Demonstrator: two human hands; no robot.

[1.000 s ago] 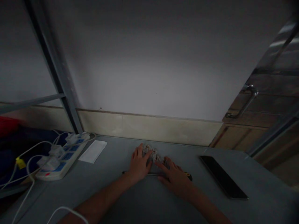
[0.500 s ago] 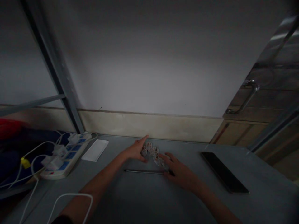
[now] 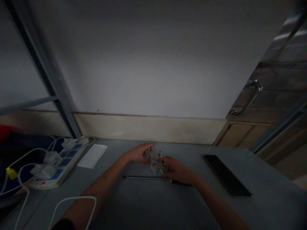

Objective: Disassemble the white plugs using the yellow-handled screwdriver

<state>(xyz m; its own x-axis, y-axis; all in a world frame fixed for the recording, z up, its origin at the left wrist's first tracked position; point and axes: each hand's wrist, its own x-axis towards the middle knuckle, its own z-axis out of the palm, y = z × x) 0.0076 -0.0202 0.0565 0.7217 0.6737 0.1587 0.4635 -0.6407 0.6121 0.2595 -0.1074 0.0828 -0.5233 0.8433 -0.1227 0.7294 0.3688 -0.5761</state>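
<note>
A small cluster of pale, translucent electrical fittings (image 3: 153, 160) lies on the grey table (image 3: 153, 204), the pieces too dim to make out individually. My left hand (image 3: 137, 153) cups its left side, and my right hand (image 3: 175, 171) presses against its right side. Neither hand is lifting it. Just below lies a screwdriver (image 3: 146, 177) with a long thin steel shaft, its yellow and dark handle partly hidden beneath my right wrist.
A white power strip (image 3: 57, 163) with blue switches and plugged-in adapters sits at left, near a white paper slip (image 3: 92, 156) and white cables. A black phone (image 3: 227, 175) lies at right. A wall, metal post and door handle (image 3: 247, 97) stand behind.
My hands have closed in from both sides around the fittings, from spread fingers to a cupped position. The camera view has tilted slightly.
</note>
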